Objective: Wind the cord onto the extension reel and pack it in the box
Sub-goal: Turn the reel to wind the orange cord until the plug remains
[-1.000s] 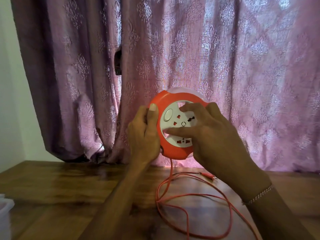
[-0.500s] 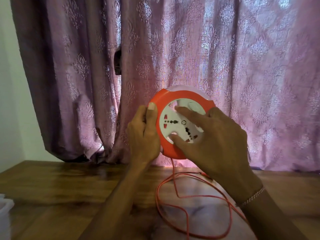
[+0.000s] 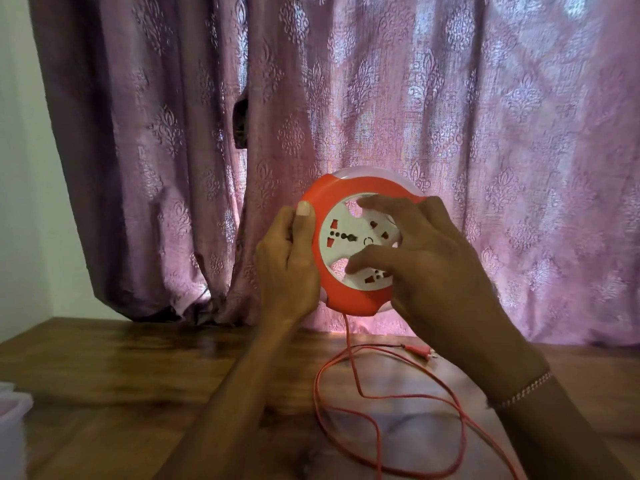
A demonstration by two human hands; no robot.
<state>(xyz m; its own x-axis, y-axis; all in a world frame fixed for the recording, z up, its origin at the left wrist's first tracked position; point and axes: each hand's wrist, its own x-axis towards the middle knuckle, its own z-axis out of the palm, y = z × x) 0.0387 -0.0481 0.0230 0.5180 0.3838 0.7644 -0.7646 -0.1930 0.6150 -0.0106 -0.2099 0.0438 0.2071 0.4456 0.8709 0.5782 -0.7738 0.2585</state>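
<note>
Left hand [image 3: 289, 263] raised, grip curled with thumb upright, right hand [image 3: 429, 258] raised, fingers [image 3: 372, 204] spread and bent

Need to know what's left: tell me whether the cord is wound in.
Not fully: the cord lies in loose loops on the table below the reel.

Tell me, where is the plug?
In the head view, the plug lies on the wooden table, just below the right hand, beside the curtain.
</note>
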